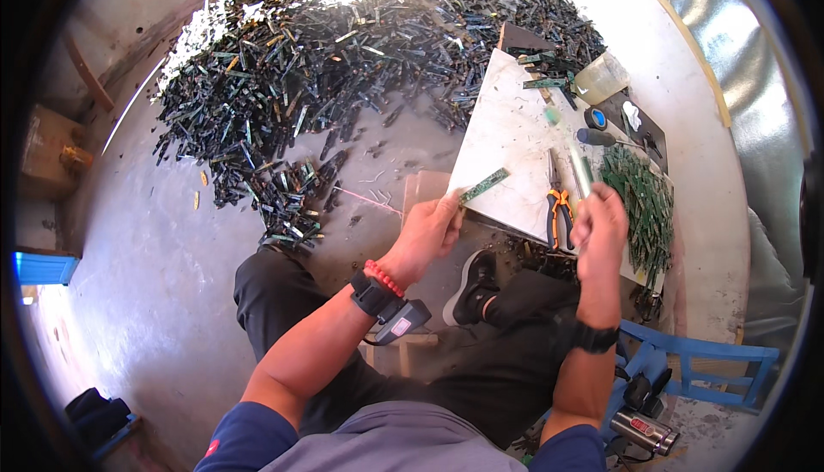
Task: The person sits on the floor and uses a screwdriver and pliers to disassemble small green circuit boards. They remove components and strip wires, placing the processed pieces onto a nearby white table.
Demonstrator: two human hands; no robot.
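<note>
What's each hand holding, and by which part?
Left hand: a green strip, by its near end. Right hand: a blurred pale object, by its near end.

Blur softened the rod [582,172] at eleven o'clock from the right hand [601,221], its lower end hidden in the grip. The left hand [429,230] covered the eight-o'clock end of the strip [486,186]. At twelve o'clock, glare swallowed part of the pile [283,86].

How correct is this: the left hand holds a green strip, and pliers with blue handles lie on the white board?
Not quite: in the head view, the pliers on the white board have orange and black handles. The left hand does hold a green strip.
</note>
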